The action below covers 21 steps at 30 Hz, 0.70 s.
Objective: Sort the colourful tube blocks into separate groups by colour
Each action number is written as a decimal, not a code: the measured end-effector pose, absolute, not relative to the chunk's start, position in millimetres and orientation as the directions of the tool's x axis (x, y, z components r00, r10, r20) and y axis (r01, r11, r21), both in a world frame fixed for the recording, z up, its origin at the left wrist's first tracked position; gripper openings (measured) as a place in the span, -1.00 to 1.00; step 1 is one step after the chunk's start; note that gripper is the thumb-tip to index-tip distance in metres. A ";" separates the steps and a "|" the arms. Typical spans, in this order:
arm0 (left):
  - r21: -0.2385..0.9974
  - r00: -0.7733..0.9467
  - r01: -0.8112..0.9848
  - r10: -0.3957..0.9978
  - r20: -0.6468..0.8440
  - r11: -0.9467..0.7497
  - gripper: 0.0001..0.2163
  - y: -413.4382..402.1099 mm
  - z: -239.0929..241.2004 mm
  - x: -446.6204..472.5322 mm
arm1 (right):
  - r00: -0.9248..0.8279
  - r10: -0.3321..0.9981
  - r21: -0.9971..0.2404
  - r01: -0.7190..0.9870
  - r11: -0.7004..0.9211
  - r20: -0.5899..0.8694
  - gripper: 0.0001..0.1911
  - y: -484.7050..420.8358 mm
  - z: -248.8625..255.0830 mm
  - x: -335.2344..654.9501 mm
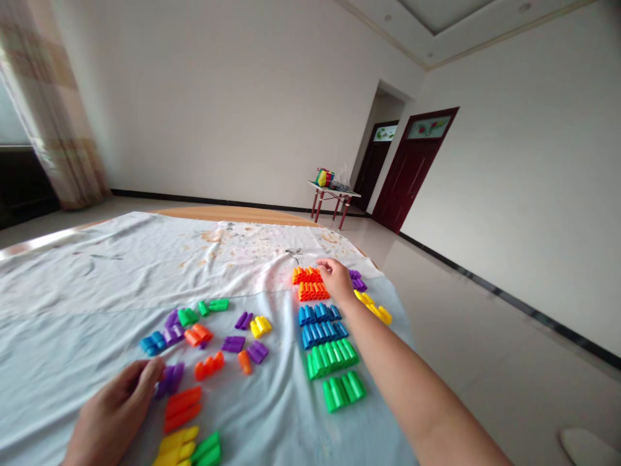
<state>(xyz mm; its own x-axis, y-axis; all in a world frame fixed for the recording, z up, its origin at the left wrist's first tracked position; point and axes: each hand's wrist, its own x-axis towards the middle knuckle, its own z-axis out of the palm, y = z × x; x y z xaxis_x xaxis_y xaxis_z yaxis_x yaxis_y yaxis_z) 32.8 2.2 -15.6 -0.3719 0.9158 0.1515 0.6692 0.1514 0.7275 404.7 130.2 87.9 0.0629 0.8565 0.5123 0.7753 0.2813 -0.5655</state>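
Observation:
At the far end of the sorted rows, my right hand (337, 279) bends over the orange plastic tube pieces (306, 276). Its fingers are drawn together at the right end of that row, and whatever they hold is hidden. My left hand (114, 408) is low at the left with thumb and fingers curled together. The fingertips are beside a purple piece (171, 379), and I cannot make out anything between them. Below the orange rows lie blue pieces (324, 332) and green pieces (332, 358), joined side by side in strips.
Loose orange (198, 334), purple (233, 344), yellow (261, 326) and green pieces (219, 305) are scattered at centre-left. Yellow strips (378, 312) and purple strips (358, 279) lie beyond my right arm. A cloth (272, 401) covers the table. A small side table (334, 189) stands by the wall.

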 end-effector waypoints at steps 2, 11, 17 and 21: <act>0.752 -0.341 0.644 0.932 0.122 0.137 -0.63 -4.1 -0.4 41.4 | -0.043 0.850 -0.594 0.696 0.403 0.526 -0.77 98.6 83.1 377.4; 0.785 -0.356 0.613 0.919 0.169 0.093 -0.62 -13.7 5.1 46.7 | -0.380 0.781 -0.552 0.557 0.621 0.495 -0.80 1.8 16.5 292.7; 0.784 -0.359 0.616 0.914 0.189 0.080 -0.63 -14.6 7.8 46.3 | -0.317 0.788 -0.465 0.668 0.580 0.528 -0.72 4.3 -1.1 290.6; 0.790 -0.359 0.606 0.917 0.174 0.088 -0.62 -13.0 5.4 45.5 | -0.326 0.812 -0.487 0.670 0.560 0.485 -0.69 4.3 -5.7 294.1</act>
